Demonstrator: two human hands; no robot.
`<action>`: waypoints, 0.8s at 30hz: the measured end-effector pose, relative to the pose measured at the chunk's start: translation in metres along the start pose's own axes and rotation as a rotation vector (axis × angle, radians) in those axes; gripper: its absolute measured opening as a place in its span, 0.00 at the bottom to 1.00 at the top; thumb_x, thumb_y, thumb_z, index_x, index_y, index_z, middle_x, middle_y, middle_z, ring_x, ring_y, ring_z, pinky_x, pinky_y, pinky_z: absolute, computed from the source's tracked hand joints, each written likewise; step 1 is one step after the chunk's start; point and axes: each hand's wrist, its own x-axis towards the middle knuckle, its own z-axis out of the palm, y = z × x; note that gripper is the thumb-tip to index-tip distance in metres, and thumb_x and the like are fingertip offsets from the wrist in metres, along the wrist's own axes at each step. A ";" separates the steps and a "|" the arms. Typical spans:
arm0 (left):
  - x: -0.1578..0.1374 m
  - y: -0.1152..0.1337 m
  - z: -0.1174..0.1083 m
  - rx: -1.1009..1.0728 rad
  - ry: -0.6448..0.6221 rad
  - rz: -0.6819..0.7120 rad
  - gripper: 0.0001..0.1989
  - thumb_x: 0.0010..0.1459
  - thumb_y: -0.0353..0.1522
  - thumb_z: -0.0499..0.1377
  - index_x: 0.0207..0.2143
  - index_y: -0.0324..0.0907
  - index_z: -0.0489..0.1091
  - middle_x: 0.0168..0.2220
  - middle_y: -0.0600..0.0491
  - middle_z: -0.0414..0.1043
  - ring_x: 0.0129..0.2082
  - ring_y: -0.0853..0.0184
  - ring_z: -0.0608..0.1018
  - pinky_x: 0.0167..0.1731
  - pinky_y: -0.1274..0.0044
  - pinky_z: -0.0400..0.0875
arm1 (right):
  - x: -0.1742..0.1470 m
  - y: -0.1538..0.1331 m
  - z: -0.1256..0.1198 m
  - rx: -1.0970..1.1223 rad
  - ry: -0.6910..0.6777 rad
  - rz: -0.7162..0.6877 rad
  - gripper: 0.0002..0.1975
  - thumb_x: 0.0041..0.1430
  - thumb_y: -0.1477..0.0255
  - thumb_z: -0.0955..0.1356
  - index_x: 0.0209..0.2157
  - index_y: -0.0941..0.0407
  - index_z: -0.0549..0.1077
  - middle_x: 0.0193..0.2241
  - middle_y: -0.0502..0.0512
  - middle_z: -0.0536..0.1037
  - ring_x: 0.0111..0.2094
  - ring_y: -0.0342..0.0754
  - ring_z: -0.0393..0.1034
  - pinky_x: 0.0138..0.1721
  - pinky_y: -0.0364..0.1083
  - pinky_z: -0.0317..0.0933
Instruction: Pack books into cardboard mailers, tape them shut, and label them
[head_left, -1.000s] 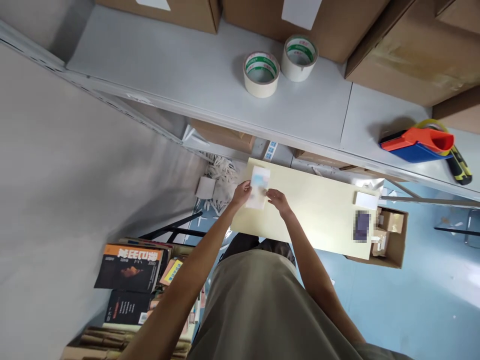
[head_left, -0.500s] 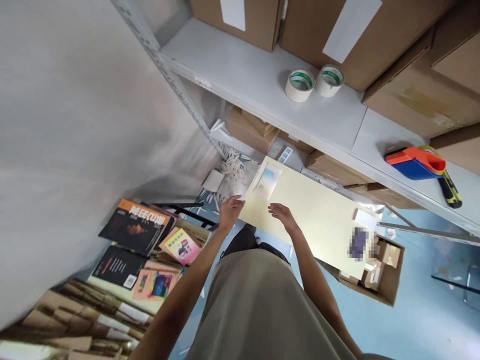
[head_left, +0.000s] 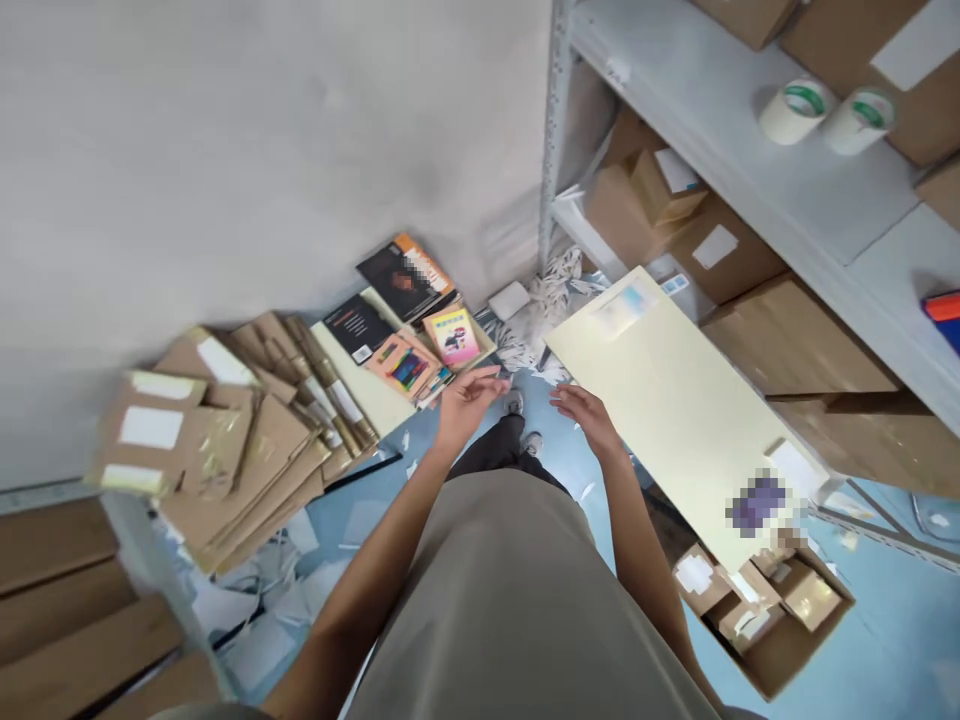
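My left hand is in front of the book pile, its thumb and fingers drawn together in a pinch. Whatever lies between those fingertips is too small to make out. Fingers loosely stretched, my right hand hovers beside the left edge of the cream table and holds nothing. On the table's far end lies a flat, shiny sheet with a pale blue print. Several books sit near my left hand, among them a pink and yellow book and a black book.
Flattened cardboard is stacked at the left. White paper strips litter the far floor. A carton of small boxes stands at the lower right. Tape rolls rest on the grey shelf. A blurred dark item lies on the table.
The view has swung left, so the table and shelf appear farther right. My hands have moved off the table towards the books. The shiny sheet stays on the table.
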 end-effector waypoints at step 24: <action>-0.192 -0.067 -0.437 -0.160 0.569 -0.038 0.32 0.53 0.54 0.73 0.50 0.39 0.81 0.37 0.45 0.86 0.42 0.53 0.88 0.52 0.60 0.82 | -0.024 0.137 0.470 -0.231 -0.574 0.120 0.25 0.53 0.54 0.82 0.48 0.51 0.83 0.50 0.59 0.88 0.52 0.57 0.84 0.61 0.57 0.73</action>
